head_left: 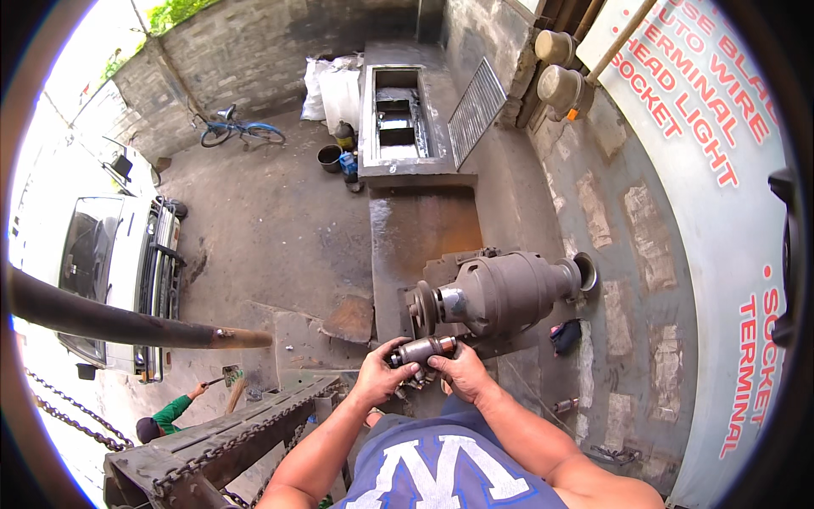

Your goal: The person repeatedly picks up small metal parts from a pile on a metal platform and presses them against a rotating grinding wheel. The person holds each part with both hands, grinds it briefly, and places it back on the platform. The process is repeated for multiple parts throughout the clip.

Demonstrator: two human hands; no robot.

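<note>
Just below frame centre, before the grinder (500, 293), gripped a metal cylinder (422, 349) with both hands, left (379, 373) and right (462, 371) fingers curled shut around it; probably heavy, rigid, greasy, best held mid-body.

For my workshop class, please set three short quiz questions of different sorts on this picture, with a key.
1. True or false: both hands hold the small metal cylinder.
2. Multiple choice: what stands just beyond the cylinder? A) a grey bench grinder B) a blue barrel C) a ladder
3. Fill in: by the far brick wall leans a blue ____.

Key
1. True: the left hand and the right hand both grip the metal cylinder.
2. A, the bench grinder.
3. Bicycle.
</note>
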